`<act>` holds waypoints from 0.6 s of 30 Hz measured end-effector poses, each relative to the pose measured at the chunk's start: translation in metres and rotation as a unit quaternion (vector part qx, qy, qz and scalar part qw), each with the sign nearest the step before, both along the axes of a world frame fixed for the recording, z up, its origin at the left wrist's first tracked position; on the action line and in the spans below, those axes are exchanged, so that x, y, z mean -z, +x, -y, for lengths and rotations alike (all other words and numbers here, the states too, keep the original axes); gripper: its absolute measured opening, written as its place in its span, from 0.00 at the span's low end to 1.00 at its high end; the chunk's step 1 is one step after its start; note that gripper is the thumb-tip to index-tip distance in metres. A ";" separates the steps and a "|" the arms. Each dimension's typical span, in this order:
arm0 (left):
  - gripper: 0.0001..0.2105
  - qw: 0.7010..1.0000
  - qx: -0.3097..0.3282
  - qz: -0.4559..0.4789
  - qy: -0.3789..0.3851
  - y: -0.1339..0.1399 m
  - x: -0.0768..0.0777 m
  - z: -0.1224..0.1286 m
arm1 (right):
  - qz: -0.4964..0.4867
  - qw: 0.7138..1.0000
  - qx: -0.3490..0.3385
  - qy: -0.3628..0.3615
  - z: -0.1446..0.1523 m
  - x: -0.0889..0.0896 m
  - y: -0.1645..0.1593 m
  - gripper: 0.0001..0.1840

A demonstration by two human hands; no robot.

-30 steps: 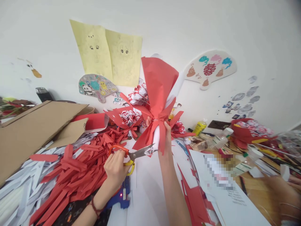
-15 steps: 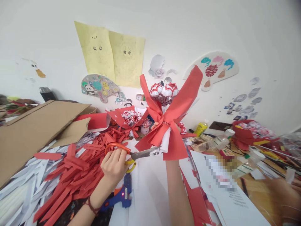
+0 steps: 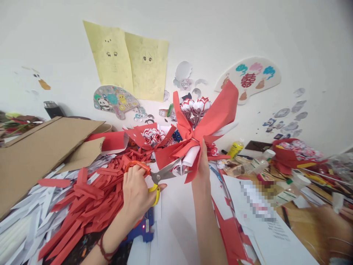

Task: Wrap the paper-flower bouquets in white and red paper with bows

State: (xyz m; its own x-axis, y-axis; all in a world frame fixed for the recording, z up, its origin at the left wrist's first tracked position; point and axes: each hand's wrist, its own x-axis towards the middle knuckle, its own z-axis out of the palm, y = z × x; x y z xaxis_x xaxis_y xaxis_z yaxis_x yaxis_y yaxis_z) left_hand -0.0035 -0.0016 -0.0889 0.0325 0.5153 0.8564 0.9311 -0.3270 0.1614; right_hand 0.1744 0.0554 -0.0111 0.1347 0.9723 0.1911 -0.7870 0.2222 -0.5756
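1. Left hand (image 3: 135,188): curled round the scissors (image 3: 158,178), just left of the bouquet (image 3: 193,138) and below its middle.
2. Scissors: blades apart, at the bouquet's lower end.
3. Right hand (image 3: 203,162): gripping the bouquet near its middle — flowers upward, held above the white paper (image 3: 179,221).
4. Left of the bouquet: strips (image 3: 88,195); lower left, a glue gun (image 3: 141,231).
5. Right of it: a bottle (image 3: 235,148).

I see two yellow drawings (image 3: 146,79) on the wall (image 3: 198,22) | panda fan (image 3: 114,102) at their lower edge | dark flask (image 3: 53,109) behind cardboard (image 3: 49,143) | yellow bottle (image 3: 235,149) farther right
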 end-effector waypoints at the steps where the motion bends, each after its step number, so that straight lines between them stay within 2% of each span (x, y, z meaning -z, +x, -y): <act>1: 0.21 1.000 -0.002 0.002 -0.001 0.000 -0.002 0.000 | -0.010 1.000 -0.025 -0.002 0.000 -0.001 -0.001 0.20; 3: 0.19 1.000 -0.019 0.004 -0.007 0.000 -0.007 0.001 | -0.029 0.998 -0.057 -0.012 0.001 0.000 -0.002 0.20; 7: 0.17 0.998 -0.050 0.000 -0.024 0.004 -0.012 0.002 | -0.028 0.998 -0.048 -0.027 -0.002 0.004 -0.004 0.21; 12: 0.12 0.998 -0.069 -0.001 -0.016 0.011 -0.015 0.003 | 0.038 0.997 -0.048 -0.039 -0.004 0.009 -0.011 0.18; 15: 0.10 0.998 -0.065 0.002 0.003 0.011 -0.015 0.003 | 0.066 0.996 -0.054 -0.033 -0.002 0.007 -0.014 0.20; 18: 0.09 0.998 -0.062 -0.007 0.021 0.009 -0.014 0.003 | 0.082 0.994 -0.056 -0.042 -0.002 0.006 -0.014 0.19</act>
State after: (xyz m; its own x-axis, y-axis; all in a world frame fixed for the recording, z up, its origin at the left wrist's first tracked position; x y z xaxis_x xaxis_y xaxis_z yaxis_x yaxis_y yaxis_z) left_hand 0.0060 -0.0042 -0.0746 -0.0171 0.4801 0.8771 0.9668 -0.2157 0.1369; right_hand 0.1602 0.0573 -0.0170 -0.0022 0.9930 0.1184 -0.6980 0.0833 -0.7113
